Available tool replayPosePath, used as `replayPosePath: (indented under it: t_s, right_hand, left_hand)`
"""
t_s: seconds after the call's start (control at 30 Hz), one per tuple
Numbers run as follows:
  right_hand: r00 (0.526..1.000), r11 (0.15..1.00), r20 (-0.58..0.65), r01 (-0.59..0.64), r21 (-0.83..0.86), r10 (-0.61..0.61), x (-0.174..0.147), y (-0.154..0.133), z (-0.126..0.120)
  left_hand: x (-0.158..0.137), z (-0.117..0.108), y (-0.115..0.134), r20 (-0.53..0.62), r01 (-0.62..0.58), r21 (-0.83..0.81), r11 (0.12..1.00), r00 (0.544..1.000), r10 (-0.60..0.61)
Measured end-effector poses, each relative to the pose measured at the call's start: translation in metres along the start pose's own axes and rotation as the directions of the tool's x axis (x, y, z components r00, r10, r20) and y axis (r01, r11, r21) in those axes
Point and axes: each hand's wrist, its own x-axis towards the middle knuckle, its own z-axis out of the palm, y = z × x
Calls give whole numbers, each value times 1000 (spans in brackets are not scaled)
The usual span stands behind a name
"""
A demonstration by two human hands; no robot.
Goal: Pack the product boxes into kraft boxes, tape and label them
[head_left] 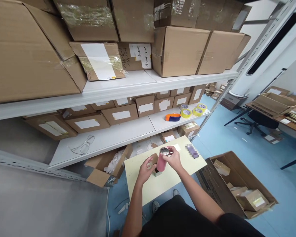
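A pink tumbler [161, 162] with a shiny silver lid stands slightly tilted over a small open carton [158, 173]. Its lower end is at the carton's opening; how deep it sits I cannot tell. My right hand [174, 158] grips the tumbler near its lid, from the right. At the carton's left, my left hand [145, 171] curls its fingers and thumb about the raised brown flap [155, 158]. Both hands are above a pale yellow tabletop [140, 186].
Shelves of cardboard boxes [182, 52] rise ahead. An orange and blue tape dispenser [173, 117], several tape rolls [186, 114] and glasses [85, 147] lie on the middle shelf. A large open carton [251, 177] sits at the right, another open box [98, 168] at the left.
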Motion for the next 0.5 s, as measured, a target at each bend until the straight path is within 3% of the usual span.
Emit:
replayPosePath:
  t_s: [0.1,0.17,0.33,0.4,0.5]
  right_hand:
    - [998,998,-29,-52,18,53,-1,-2,11]
    - [994,993,-27,-107,48,109,0,-4,15]
    - [968,942,215,-187,279,128,2,9,6]
    - [926,899,353,-264,350,135,-2,21,-2]
    - [805,829,574,-419,370,151,-16,38,-11]
  left_hand:
    - [1,15,37,-40,-104,7,995,994,104]
    - [2,26,54,-120,-96,50,994,988,101]
    - [2,26,64,-257,-58,-8,998,965,54]
    - [5,19,62,-249,-54,-143,988,968,17]
    - [11,10,64,-189,-36,-367,930,981,-36]
